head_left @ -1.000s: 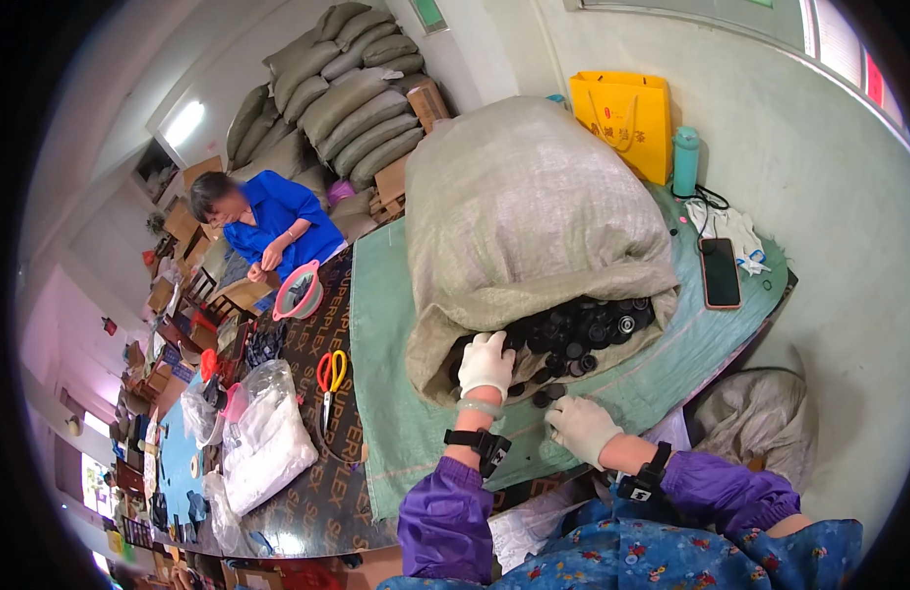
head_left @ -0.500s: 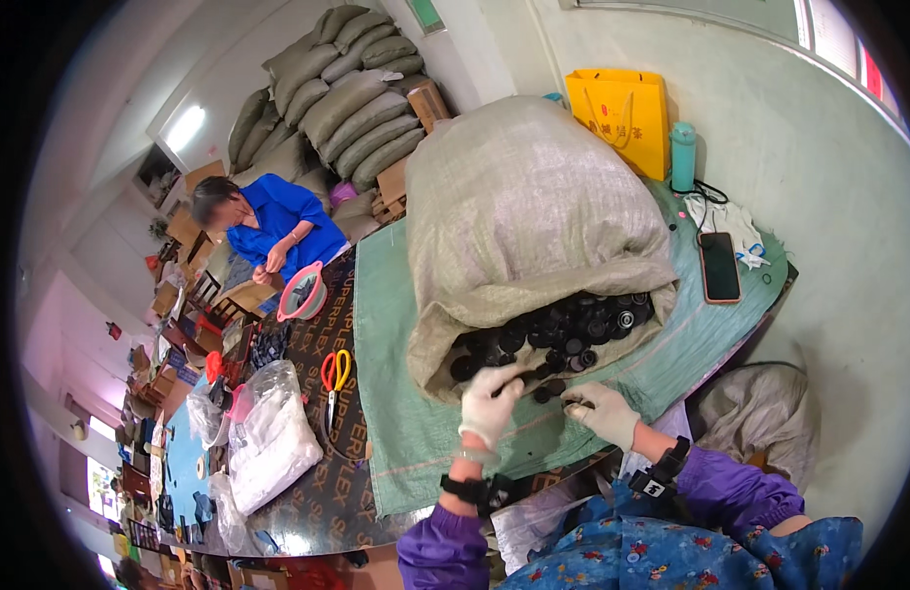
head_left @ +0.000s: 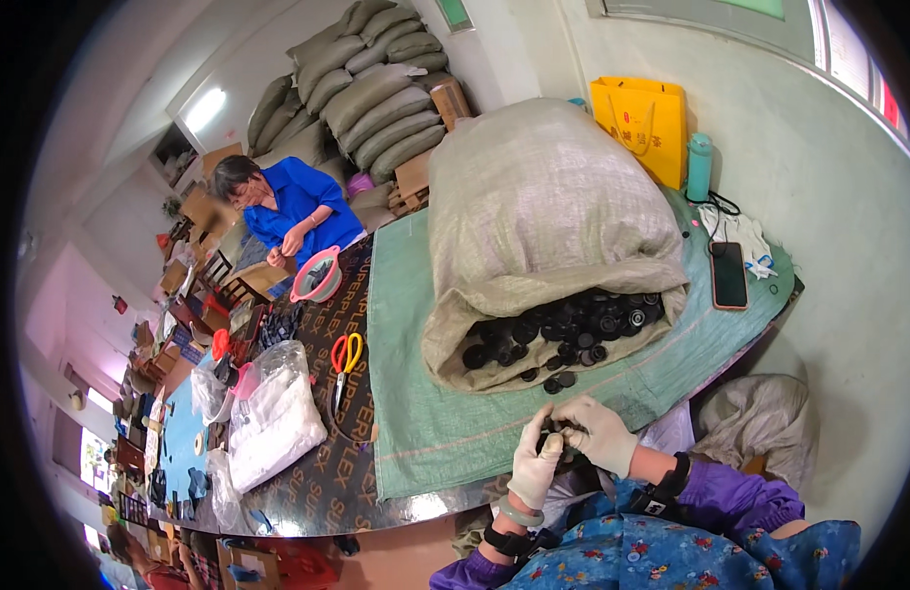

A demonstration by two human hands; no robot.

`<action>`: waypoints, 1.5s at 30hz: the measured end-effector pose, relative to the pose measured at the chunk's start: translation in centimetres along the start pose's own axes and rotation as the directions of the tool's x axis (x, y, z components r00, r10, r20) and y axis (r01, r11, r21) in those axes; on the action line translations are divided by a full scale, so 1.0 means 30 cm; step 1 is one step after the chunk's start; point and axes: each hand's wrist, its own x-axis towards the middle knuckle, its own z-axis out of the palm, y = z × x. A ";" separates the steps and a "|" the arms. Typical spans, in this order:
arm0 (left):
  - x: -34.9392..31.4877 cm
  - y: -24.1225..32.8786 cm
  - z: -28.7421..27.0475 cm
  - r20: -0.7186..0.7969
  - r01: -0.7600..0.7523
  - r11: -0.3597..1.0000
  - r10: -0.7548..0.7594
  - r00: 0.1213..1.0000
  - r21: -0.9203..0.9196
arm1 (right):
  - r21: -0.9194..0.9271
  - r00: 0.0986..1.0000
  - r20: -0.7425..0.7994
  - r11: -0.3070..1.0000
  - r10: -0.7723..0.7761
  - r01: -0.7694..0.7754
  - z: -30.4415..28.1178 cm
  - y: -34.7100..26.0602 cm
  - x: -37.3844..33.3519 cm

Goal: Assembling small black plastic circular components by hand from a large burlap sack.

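Note:
My left hand (head_left: 534, 468) and my right hand (head_left: 603, 434), both in white gloves, meet just beyond the front edge of the table. Their fingers close around a small dark piece, mostly hidden by the fingertips. Beyond them a large woven sack (head_left: 548, 197) lies with its mouth towards me. Many round black plastic pieces (head_left: 573, 329) fill the opening. A few loose black discs (head_left: 560, 382) have spilled onto the green woven sheet (head_left: 445, 442) between the sack and my hands.
Left of the sheet lie scissors (head_left: 345, 359) and a clear plastic bag (head_left: 273, 423). A co-worker in blue (head_left: 303, 206) works behind a pink-rimmed basket (head_left: 317, 275). At right are a phone (head_left: 728, 275), a teal bottle (head_left: 699, 167) and a yellow paper bag (head_left: 642, 128).
My left hand has drawn back from the sack's mouth towards my body and joined my right hand, which has shifted slightly nearer. The whole view has tilted a little.

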 end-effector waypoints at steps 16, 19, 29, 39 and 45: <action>-0.043 0.001 -0.044 0.023 0.097 0.994 -0.096 0.995 -0.056 | -0.196 0.974 -0.104 0.964 -0.202 0.179 0.033 -0.033 -0.033; -0.045 -0.026 -0.024 0.006 -0.049 0.991 0.048 0.999 0.124 | -0.041 0.895 0.214 0.919 0.392 -0.393 0.009 -0.006 -0.047; -0.078 -0.020 -0.057 -0.034 -0.065 0.975 0.074 0.997 0.211 | -0.144 0.981 0.124 0.981 0.151 -0.133 0.037 -0.022 -0.046; -0.171 -0.007 -0.215 0.122 -0.213 0.858 0.176 0.977 0.468 | 0.229 0.767 0.507 0.797 0.393 -0.559 0.052 -0.046 -0.031; -0.480 -0.031 -0.546 0.017 0.263 0.950 -0.264 0.964 -0.167 | 0.177 0.822 0.330 0.825 0.464 -0.537 -0.020 0.009 -0.016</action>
